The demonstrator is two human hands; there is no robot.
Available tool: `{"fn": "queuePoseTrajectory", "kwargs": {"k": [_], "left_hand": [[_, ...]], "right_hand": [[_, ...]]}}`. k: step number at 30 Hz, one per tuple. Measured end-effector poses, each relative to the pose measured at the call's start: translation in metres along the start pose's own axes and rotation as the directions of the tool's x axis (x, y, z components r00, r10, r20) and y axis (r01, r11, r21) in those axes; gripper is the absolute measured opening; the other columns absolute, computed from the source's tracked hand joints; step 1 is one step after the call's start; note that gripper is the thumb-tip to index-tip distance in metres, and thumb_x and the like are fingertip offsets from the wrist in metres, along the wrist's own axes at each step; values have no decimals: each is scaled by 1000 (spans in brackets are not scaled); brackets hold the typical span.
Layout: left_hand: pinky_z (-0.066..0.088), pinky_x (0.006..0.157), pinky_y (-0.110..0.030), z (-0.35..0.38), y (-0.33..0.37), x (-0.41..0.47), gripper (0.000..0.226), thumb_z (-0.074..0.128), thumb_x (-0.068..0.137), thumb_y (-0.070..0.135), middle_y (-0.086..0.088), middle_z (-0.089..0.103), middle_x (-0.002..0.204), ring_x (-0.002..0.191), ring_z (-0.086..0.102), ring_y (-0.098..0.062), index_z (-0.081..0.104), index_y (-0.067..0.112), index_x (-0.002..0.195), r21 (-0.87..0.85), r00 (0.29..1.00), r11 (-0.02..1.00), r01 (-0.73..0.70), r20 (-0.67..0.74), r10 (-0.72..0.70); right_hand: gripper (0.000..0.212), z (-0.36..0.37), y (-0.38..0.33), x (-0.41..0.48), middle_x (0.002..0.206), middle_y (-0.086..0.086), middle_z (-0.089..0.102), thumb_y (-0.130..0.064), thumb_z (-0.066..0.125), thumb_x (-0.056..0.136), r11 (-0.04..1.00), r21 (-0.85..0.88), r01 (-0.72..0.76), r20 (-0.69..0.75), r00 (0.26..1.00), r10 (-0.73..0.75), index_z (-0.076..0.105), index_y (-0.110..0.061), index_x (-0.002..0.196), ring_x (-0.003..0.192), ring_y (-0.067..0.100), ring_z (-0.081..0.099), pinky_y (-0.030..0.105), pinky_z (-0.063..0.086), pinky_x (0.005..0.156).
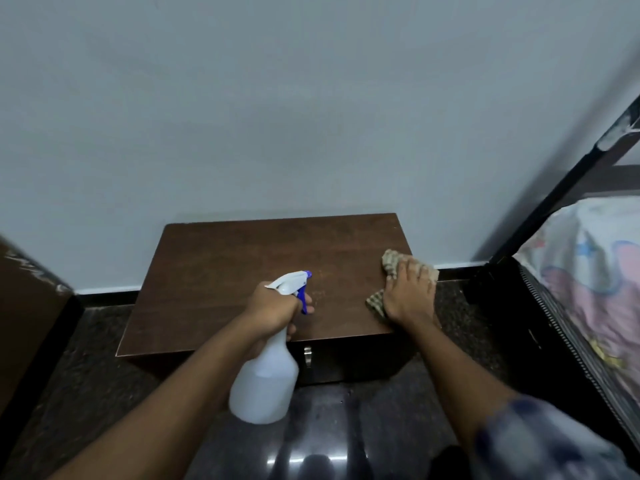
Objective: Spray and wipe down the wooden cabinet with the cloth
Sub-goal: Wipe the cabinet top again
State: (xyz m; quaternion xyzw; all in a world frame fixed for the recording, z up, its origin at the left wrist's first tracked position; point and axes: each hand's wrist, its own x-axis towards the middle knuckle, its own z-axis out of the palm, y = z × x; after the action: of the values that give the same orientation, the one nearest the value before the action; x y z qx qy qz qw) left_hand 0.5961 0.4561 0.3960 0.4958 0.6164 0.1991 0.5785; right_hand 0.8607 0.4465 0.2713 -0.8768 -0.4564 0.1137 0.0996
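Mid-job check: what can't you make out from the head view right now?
- Cloth: mostly under the right hand; its full extent is hidden.
- Bottle: neck covered by the left hand; fill level unclear through the cloudy plastic.
- Cabinet: its front is steeply foreshortened and partly behind the bottle and arms.
- Spray on the top: too dim and blurred to tell.

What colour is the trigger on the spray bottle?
Blue; the trigger shows best in the head view.
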Motion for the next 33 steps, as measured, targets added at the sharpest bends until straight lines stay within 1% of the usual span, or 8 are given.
{"fn": "queuePoseTrajectory", "kwargs": {"k": [6,10,14,19,22,26,30,33], "left_hand": [[45,54,-27,-1,20,20,26,55,82,-4,-8,82,89,44,49,-20,76,5,93,25,998,999,-39,42,38],[46,58,-35,-14,12,26,25,56,83,-5,-7,82,86,51,54,-27,77,6,91,27,997,996,-79,16,79],[42,55,-31,-26,-2,26,26,54,82,-5,-6,82,86,45,48,-24,76,5,90,10,998,998,-54,18,54],[43,58,-33,-39,-5,21,29,53,82,-6,-6,82,87,51,49,-24,77,6,92,-55,998,997,-51,-48,48],[43,50,-29,-51,-2,9,32,50,82,-10,-10,82,88,42,49,-18,77,3,93,-100,991,992,-76,-117,65],[42,51,-27,-90,-9,-8,35,50,76,-10,-11,81,86,40,46,-20,78,6,90,-163,972,983,-82,-230,43],[40,48,-25,-137,-38,-19,33,51,78,-6,-7,82,86,39,44,-17,78,10,89,-188,952,980,-66,-308,5],[40,47,-25,-167,-62,-25,32,53,80,-6,-7,82,85,39,43,-17,78,10,90,-226,916,972,-63,-401,-34]], "right_hand": [[67,4,-12,53,165,9,18,-47,14,100,931,-93,352,62,936,-348,23,-15,158,152,33,12,50,9,124],[65,-1,-24,140,161,17,26,-45,20,100,987,-53,151,-26,988,-153,31,-8,153,145,38,28,52,20,120],[63,6,-64,157,163,17,20,-41,32,102,990,-92,104,-14,994,-105,25,-9,156,147,40,21,53,12,121],[72,29,-150,98,162,18,24,-44,35,95,956,-94,279,102,958,-269,24,-8,157,149,40,20,52,11,122],[64,52,-231,48,166,14,12,-37,29,104,902,89,422,111,896,-430,16,-7,159,153,32,8,44,10,124],[54,46,-302,-20,164,24,13,-20,32,108,805,122,581,372,725,-579,18,-1,156,151,40,14,41,19,117],[62,84,-369,-8,167,8,11,-37,30,103,783,138,606,194,759,-622,17,-13,159,154,28,5,46,2,124],[62,102,-390,-32,167,5,12,-41,29,103,644,92,760,214,616,-758,18,-15,159,153,28,7,47,6,123]]}}
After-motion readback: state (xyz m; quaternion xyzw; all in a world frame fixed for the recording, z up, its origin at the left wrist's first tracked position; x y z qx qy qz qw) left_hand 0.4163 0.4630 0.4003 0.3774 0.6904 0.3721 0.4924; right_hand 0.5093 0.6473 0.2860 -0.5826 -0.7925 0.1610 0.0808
